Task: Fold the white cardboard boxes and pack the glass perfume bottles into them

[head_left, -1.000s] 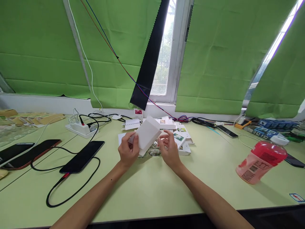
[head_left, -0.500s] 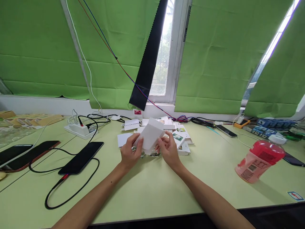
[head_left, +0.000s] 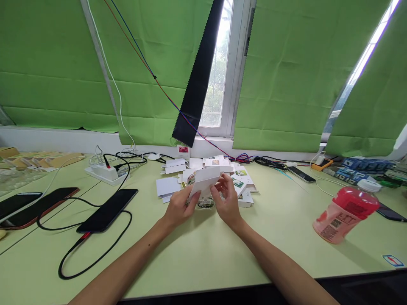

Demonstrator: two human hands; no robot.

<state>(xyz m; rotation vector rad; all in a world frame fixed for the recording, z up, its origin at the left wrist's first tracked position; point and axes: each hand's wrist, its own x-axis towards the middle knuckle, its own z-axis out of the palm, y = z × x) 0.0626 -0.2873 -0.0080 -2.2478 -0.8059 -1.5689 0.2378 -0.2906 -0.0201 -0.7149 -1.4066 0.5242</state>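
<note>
You hold a white folded card box (head_left: 205,181) between both hands, just above the green table (head_left: 203,250), near the middle. Your left hand (head_left: 179,205) pinches its lower left edge; your right hand (head_left: 226,199) grips its right side, fingers closed on it. Beyond it lies a heap of small printed boxes (head_left: 240,186). A black phone (head_left: 108,209) lies left, and a pink bottle (head_left: 345,214) lies tipped at the right.

Both forearms reach forward, the left hand (head_left: 178,206) and right hand (head_left: 226,199) raised close together, fingers pinched.
</note>
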